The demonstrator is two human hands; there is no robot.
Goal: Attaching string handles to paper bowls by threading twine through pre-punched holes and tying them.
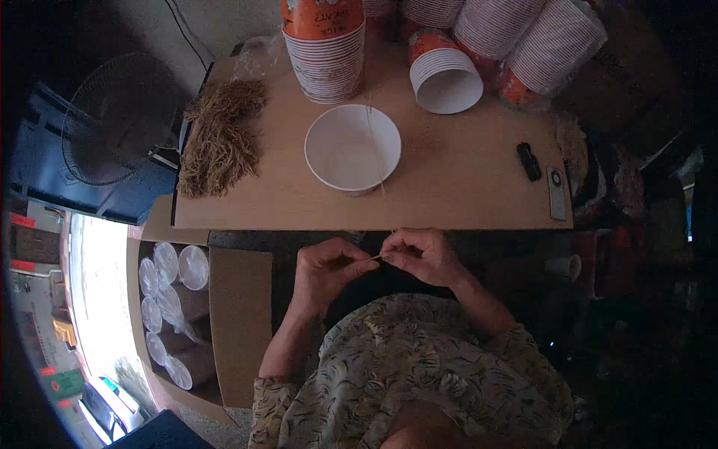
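In front of the table's near edge, my left hand and my right hand meet, each in a pinch. Between their fingertips shows a short bit of thin tan string. A white paper bucket stands on the table just beyond them, its mouth facing up. Across its right side lies a strand of twine, hanging over the near rim. Whether this strand joins the piece in my fingers cannot be made out. To the left is a heap of brown twine.
Nested orange-and-white buckets stand behind, with tipped buckets and bagged stacks at back right. A black clip-like object and a small flat pale object lie right. A cardboard box holds plastic-wrapped stacks at lower left, below a fan.
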